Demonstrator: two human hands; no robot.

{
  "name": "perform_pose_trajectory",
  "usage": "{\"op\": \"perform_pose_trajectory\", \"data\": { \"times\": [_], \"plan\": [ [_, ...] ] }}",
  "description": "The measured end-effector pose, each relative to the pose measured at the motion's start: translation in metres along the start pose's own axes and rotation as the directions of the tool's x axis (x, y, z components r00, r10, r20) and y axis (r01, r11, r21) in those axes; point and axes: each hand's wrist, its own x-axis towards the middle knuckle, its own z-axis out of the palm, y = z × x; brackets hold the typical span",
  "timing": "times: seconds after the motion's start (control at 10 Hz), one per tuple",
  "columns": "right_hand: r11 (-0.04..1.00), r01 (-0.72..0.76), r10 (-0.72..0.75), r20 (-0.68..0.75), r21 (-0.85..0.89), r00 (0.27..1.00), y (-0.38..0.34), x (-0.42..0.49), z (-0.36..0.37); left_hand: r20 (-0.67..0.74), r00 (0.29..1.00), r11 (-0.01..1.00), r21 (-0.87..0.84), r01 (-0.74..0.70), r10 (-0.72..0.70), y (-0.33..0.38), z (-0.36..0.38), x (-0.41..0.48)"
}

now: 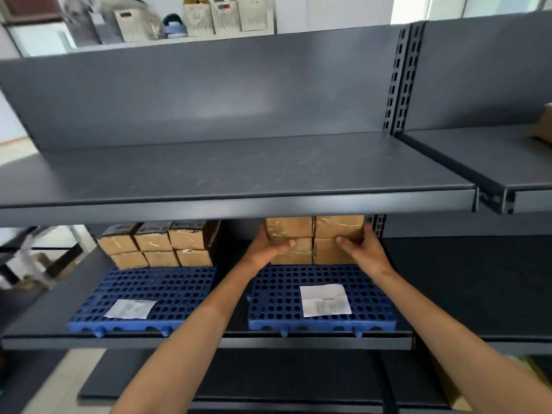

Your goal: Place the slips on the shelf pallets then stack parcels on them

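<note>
Two blue perforated pallets lie side by side on the lower shelf. The left pallet (143,297) carries a white slip (130,308) near its front and several brown parcels (158,245) stacked two high at its back. The right pallet (322,297) carries a white slip (325,299) and a two-high block of brown parcels (313,239) at its back. My left hand (267,248) presses against the left side of that block and my right hand (363,253) against its right side, thumbs over the front faces.
A bare dark grey shelf (239,171) juts out above the pallets, its front lip just over the parcels. A slotted upright (401,79) separates the bay to the right, where a brown box (543,124) shows at the edge. White baskets (227,16) stand on top.
</note>
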Motion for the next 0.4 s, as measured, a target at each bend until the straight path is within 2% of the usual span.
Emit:
{"op": "perform_pose_trajectory", "data": {
  "times": [0.1, 0.2, 0.3, 0.4],
  "plan": [
    [0.999, 0.018, -0.018, -0.016, -0.032, 1.000, -0.010, -0.005, -0.010, 0.039, 0.998, 0.996, 0.083, 0.039, -0.043, 0.012, -0.008, -0.008],
    [0.994, 0.027, -0.036, -0.089, -0.108, 0.995, -0.022, -0.026, -0.018, -0.002, 0.995, 0.988, 0.122, 0.095, -0.095, 0.020, -0.015, -0.026],
    [0.982, 0.122, -0.146, -0.163, -0.147, 0.976, -0.040, -0.068, -0.013, -0.058, 0.994, 0.988, 0.122, 0.096, -0.090, 0.027, -0.023, -0.058],
    [0.949, 0.262, -0.286, -0.125, -0.177, 0.950, -0.070, -0.113, 0.000, -0.042, 0.999, 0.998, 0.054, 0.025, -0.023, 0.039, -0.035, -0.104]
  ]
}}
